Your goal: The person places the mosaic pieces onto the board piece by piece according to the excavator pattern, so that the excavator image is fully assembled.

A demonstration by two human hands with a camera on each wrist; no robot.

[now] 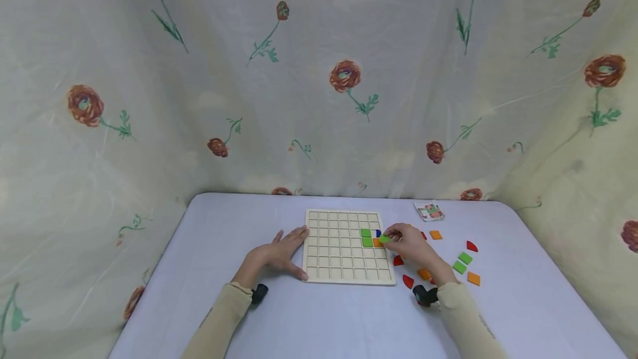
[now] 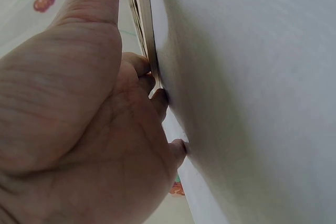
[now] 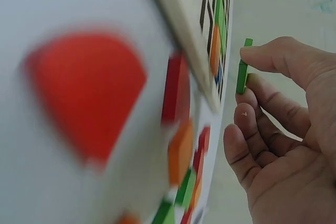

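Note:
A cream grid board (image 1: pixel 329 262) with square cells lies flat on the table. Set in its right part are green square tiles (image 1: pixel 366 242), an orange tile (image 1: pixel 377 242) and a blue piece (image 1: pixel 378 233). My left hand (image 1: pixel 281 252) rests spread along the board's left edge, its fingertips and thumb against the frame. My right hand (image 1: pixel 408 244) pinches a green square tile (image 3: pixel 243 69) between thumb and fingers, over the board's right side. In the right wrist view the tile stands edge-on, apart from the board.
Loose red quarter-round (image 1: pixel 407 281), orange (image 1: pixel 473 278) and green tiles (image 1: pixel 465 258) lie scattered right of the board, several under the right forearm. A small patterned card (image 1: pixel 429 211) lies at the back right. A flowered curtain (image 1: pixel 319 126) hangs behind the table.

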